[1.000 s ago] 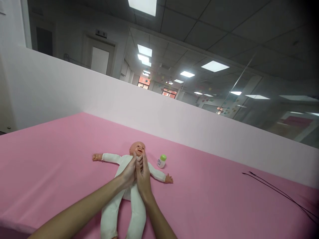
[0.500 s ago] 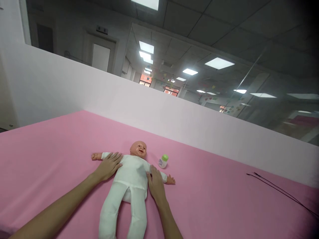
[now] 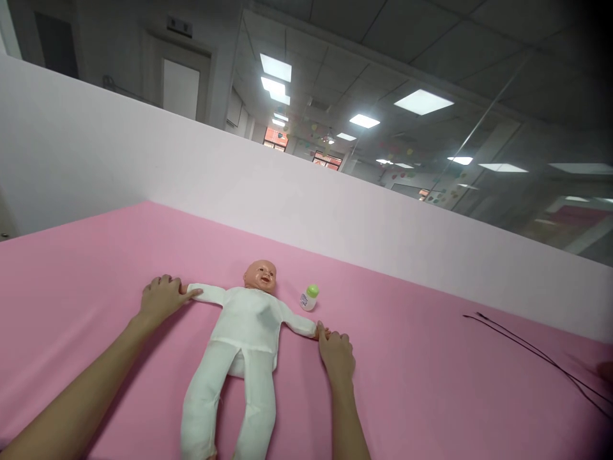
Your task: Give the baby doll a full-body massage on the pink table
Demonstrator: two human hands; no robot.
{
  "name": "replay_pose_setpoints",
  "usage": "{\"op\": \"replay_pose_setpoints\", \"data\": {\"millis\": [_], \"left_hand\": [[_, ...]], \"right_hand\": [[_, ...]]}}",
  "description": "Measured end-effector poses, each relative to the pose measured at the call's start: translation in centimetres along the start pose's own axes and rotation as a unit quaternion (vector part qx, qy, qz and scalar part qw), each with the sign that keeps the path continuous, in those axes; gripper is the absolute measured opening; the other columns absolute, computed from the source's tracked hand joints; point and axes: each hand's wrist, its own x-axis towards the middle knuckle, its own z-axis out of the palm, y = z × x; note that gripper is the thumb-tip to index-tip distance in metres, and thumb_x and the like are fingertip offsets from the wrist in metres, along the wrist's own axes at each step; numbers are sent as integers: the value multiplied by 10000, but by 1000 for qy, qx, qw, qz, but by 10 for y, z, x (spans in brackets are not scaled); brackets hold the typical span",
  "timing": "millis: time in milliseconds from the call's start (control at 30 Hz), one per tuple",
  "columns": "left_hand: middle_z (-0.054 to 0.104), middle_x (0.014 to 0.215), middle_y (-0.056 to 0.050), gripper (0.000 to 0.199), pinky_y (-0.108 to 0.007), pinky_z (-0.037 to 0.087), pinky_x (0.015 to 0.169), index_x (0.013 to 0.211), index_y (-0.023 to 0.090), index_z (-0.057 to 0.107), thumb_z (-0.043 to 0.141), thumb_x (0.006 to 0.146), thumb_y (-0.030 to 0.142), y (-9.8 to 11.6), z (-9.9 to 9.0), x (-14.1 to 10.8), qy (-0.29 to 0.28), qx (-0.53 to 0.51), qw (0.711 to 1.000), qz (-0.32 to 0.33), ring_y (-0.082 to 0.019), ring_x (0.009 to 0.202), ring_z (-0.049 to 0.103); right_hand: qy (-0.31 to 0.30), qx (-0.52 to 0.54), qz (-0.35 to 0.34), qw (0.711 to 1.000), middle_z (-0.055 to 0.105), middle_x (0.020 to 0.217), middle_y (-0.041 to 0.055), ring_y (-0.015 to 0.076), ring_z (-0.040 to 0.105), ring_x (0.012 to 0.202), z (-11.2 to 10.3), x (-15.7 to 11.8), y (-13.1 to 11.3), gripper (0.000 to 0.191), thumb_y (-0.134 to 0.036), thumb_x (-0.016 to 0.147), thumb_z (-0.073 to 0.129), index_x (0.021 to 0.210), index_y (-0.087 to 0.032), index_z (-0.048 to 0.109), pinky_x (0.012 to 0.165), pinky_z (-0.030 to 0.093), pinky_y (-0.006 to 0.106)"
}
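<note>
A baby doll (image 3: 246, 326) in a white top and trousers lies face up on the pink surface (image 3: 412, 364). My left hand (image 3: 161, 299) is closed around the doll's hand at the image's left, its thumb by the white cuff. At the other outstretched arm, my right hand (image 3: 336, 351) has its fingers curled round the doll's hand, part of which shows between thumb and fingers. A small bottle (image 3: 309, 298) with a green cap stands just above that arm, near the doll's head, touched by neither hand.
Thin black cables (image 3: 531, 351) lie at the right of the pink surface. A white low wall (image 3: 297, 204) with glass above runs behind it. Something blurred, skin-toned (image 3: 605, 370) shows at the far right edge.
Both my hands have moved outward from the doll's chest and upper arms to its hands and closed there. The doll's arms are now fully uncovered. The view has tilted slightly down.
</note>
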Motion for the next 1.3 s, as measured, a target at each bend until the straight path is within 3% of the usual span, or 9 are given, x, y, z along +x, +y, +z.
{"op": "replay_pose_setpoints", "data": {"millis": [167,300,400,500,567,733,967,1133,1300], "left_hand": [[690,954,-171,641,-430,509,740,834,201,617,496,842,830,2,-10,-3,-4,-114,993,-22,-377,931,649],[702,998,-119,622,-444,530,798,1095,207,622,685,781,741,7,-8,-1,64,-285,955,-45,-350,939,673],[683,1214,-129,850,-421,555,902,1378,227,515,833,693,619,23,3,0,139,-503,850,-67,-311,1080,681],[681,1287,-162,834,-454,555,998,1318,188,561,882,638,547,46,16,-2,110,-652,748,-63,-322,1171,676],[707,1266,-178,696,-495,530,1060,1168,164,645,896,621,514,56,20,-4,71,-686,723,-32,-357,1224,658],[741,1253,-154,505,-548,492,1115,1075,187,775,900,653,433,54,9,-10,-31,-647,757,90,-402,1245,645],[757,1138,-114,237,-431,560,994,920,270,855,826,721,396,39,-12,-12,-171,-481,808,295,-330,1111,679],[743,1129,-96,172,-405,551,984,898,340,864,759,761,351,33,-9,-11,-230,-399,821,339,-320,1146,642],[770,1112,-85,207,-437,523,1031,892,334,861,749,722,300,24,-18,-11,-274,-386,808,351,-342,1169,629]], "right_hand": [[-46,257,-16,965,749,924,160,308,723,787,3,4,-1,504,-708,895,570,993,-215,605,656,503,381],[-69,541,-17,838,654,570,-23,230,603,485,11,3,-18,629,-751,759,713,1072,-251,494,487,458,321],[-32,640,-31,767,755,752,40,231,700,645,18,-5,-36,644,-711,734,774,1087,-230,534,611,558,331],[-13,649,-66,758,766,1191,163,281,751,978,24,-14,-48,724,-640,710,826,1220,-185,586,828,604,375],[-9,648,-82,757,710,1330,194,307,722,1120,26,-17,-50,762,-617,724,815,1292,-160,593,927,590,403],[-13,644,-92,759,757,1234,172,320,715,1113,19,-12,-42,637,-596,784,780,1220,-139,698,950,575,429],[-186,609,-225,737,740,1281,124,317,686,1185,-5,-14,-27,420,-429,702,912,1054,-220,819,1052,528,487],[-303,481,-314,761,697,1277,109,306,693,1128,-9,-22,-23,231,-374,701,886,867,-219,844,982,575,454],[-328,454,-344,754,710,1226,88,289,682,1131,-14,-23,-20,187,-328,737,841,899,-236,848,1026,549,456]]}}
